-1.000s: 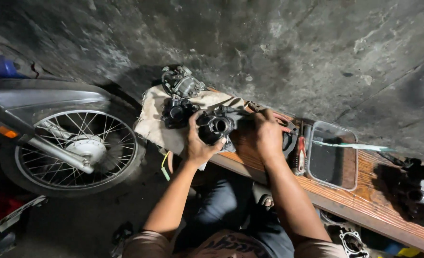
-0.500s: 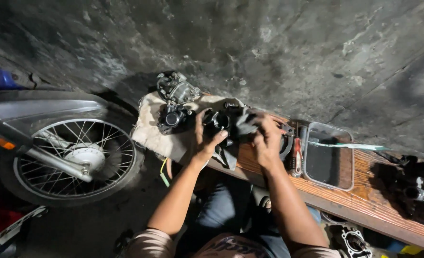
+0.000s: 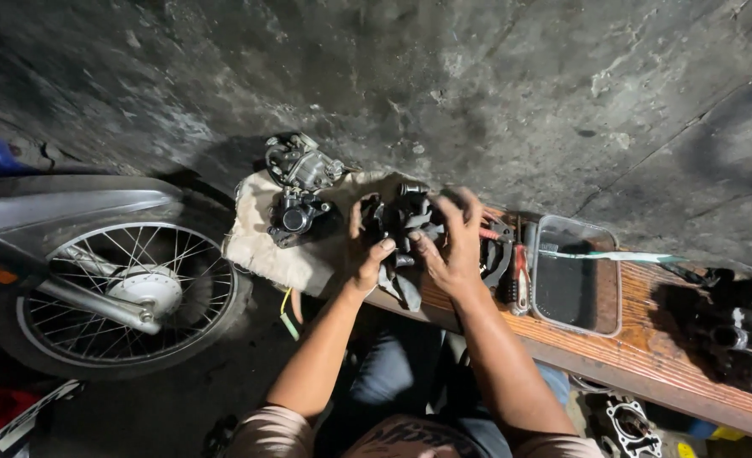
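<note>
Carburetor part (image 3: 403,222) gripped between hands.

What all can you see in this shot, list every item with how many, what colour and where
engine part: one, dark metal, held over the bench in both hands
rag: one, grey, hanging under the held part
carburetors: two, grey and black, on the cloth at left
cloth: one, dirty cream, over the bench's left end
bench: one, brown wood, running to the right
tray: one, clear plastic, on the bench
toothbrush: one, white-green, across the tray
screwdriver: one, red handle, left of the tray
motorcycle wheel: one, spoked, at left
left hand: gripping the part
right hand: gripping the part
</note>
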